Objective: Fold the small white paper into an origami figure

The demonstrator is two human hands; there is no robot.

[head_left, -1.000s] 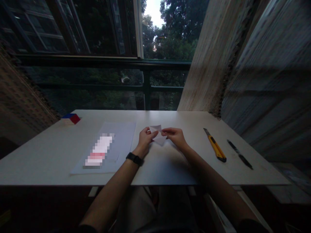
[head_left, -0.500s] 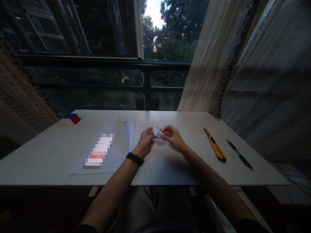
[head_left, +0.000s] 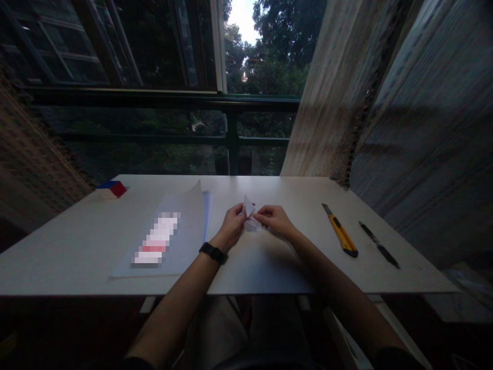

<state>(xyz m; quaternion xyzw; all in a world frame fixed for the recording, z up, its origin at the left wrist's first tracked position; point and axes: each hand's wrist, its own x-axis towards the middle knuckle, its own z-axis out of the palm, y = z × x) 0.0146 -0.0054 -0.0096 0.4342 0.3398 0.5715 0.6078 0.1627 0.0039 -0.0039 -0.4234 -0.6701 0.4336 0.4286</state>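
A small folded piece of white paper [head_left: 249, 207] is held between my two hands above the middle of the white table [head_left: 262, 267]. My left hand [head_left: 232, 222], with a dark band on its wrist, grips the paper's left side. From the right, my right hand [head_left: 274, 218] pinches the paper's lower right part between thumb and fingers. One pointed flap stands up near the left fingers. The exact folds are too small to make out.
Left of my hands lie white paper sheets [head_left: 181, 262], the upper one lifting at its right edge. A yellow utility knife [head_left: 341, 232] and a black pen [head_left: 379, 244] lie on the right. A colored cube [head_left: 111, 189] sits at the far left. Curtains [head_left: 319, 113] and a window stand behind.
The folded paper has turned from spread wide to a narrower shape with an upright point. My right fingers have shifted their hold. The right edge of the sheet at the left has lifted.
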